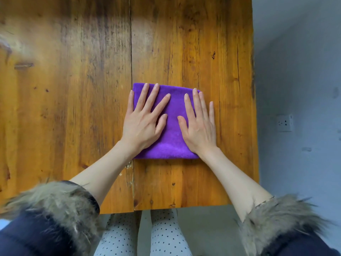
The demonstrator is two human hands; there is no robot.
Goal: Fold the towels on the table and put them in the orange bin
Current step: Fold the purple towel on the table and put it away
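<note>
A purple towel (pixel 171 130), folded into a small square, lies flat on the wooden table (pixel 83 89) near its right side. My left hand (pixel 143 122) presses flat on the towel's left half, fingers straight and spread. On the towel's right half my right hand (pixel 200 124) lies flat too, its little finger over the towel's right edge. Neither hand grips the cloth. No orange bin is in view.
The table's right edge (pixel 255 108) runs close beside the towel, with grey floor and a wall socket (pixel 284 123) beyond it. The near edge (pixel 175 207) sits above my dotted trousers. A seam (pixel 131 52) splits the tabletop.
</note>
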